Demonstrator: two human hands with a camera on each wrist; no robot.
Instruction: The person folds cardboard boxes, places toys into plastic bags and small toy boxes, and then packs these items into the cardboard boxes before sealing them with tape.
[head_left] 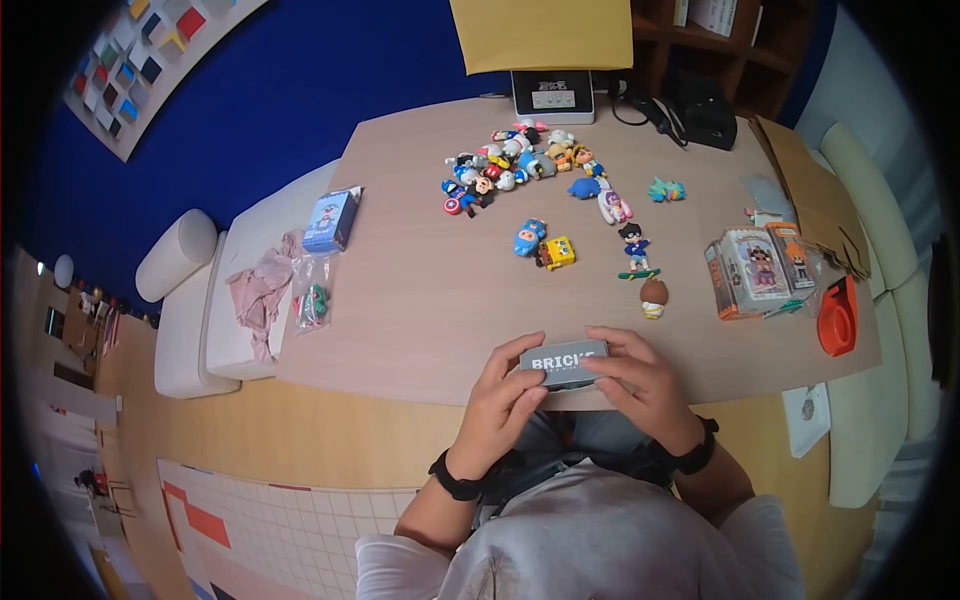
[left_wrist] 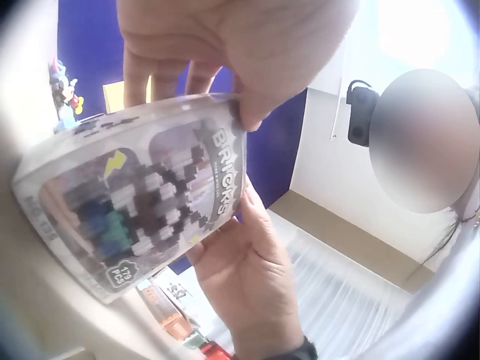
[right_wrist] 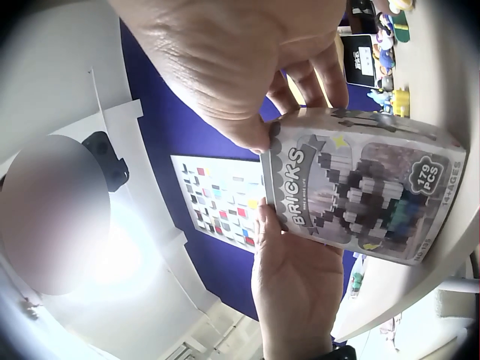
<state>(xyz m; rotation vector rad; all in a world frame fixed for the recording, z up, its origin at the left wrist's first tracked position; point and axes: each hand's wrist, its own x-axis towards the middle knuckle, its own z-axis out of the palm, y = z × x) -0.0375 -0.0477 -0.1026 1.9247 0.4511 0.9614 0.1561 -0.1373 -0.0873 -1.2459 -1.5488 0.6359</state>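
Figurines (head_left: 520, 160) crowd the far middle of the worktop (head_left: 420, 300), a tight cluster of small cartoon characters, with looser ones trailing toward the person: a blue car-like toy (head_left: 528, 236), a yellow square figure (head_left: 558, 252), a dark-haired figure on a green board (head_left: 635, 250) and a brown-capped one (head_left: 653, 297) nearest the hands. To the right lie 2 or 3 wrapped toy boxes (head_left: 755, 268) beside an orange tape dispenser (head_left: 838, 315). At the left edge sit a blue box (head_left: 331, 220) and a clear bag (head_left: 312, 293) with a small toy inside. A white device with a screen (head_left: 552, 96) stands at the far edge. Nothing lies between the hands and the worktop's near edge.

The bricks box (head_left: 565, 364) is held at that near edge, just above the worktop, in front of the person's body. Its long axis runs left to right, and a narrow side printed BRICKS faces up toward the head camera. The wrist views show its big printed face, marked 179 PCS.

The left hand (head_left: 500, 400) grips the box's left end, fingers curled over the top and thumb underneath. The right hand (head_left: 640, 385) grips the right end the same way, fingers wrapped over the upper edge. Both wrists wear dark bands and angle inward toward each other.
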